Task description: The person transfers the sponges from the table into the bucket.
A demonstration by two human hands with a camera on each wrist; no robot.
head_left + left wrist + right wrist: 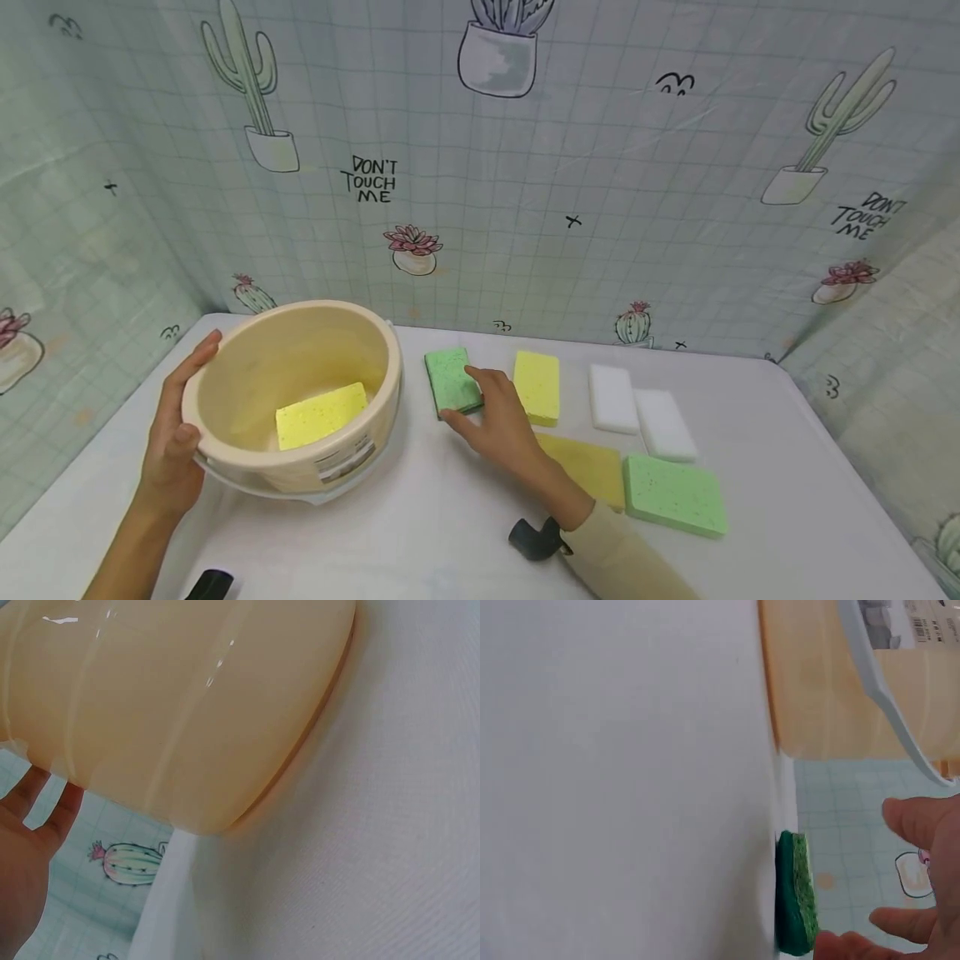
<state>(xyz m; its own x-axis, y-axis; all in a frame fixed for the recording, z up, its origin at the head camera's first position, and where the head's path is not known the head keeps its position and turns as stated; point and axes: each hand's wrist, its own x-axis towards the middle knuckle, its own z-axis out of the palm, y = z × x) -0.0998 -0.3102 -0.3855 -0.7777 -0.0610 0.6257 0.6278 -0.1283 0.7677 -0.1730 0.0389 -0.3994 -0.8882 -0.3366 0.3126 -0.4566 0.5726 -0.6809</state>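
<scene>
On the left of the table, a cream plastic bucket (292, 333) holds a yellow sponge (321, 415). My left hand (168, 442) grips the bucket's left side by the rim, thumb toward the front; in the left wrist view two fingers (61, 817) lie against its outer wall. My right hand (498, 421) reaches over a green scouring sponge (452, 379) right of the bucket, thumb and fingers spread. The right wrist view shows this sponge (799, 892) lying flat, its dark green layer down, with the fingertips close to it; contact is hard to tell.
Right of my right hand lie another yellow sponge (537, 387), a darker yellow sponge (585, 467), a larger light green sponge (673, 493) and two white sponges (612, 398). A white handle (877, 682) hangs around the bucket. A cactus-print curtain (480, 167) stands behind the table.
</scene>
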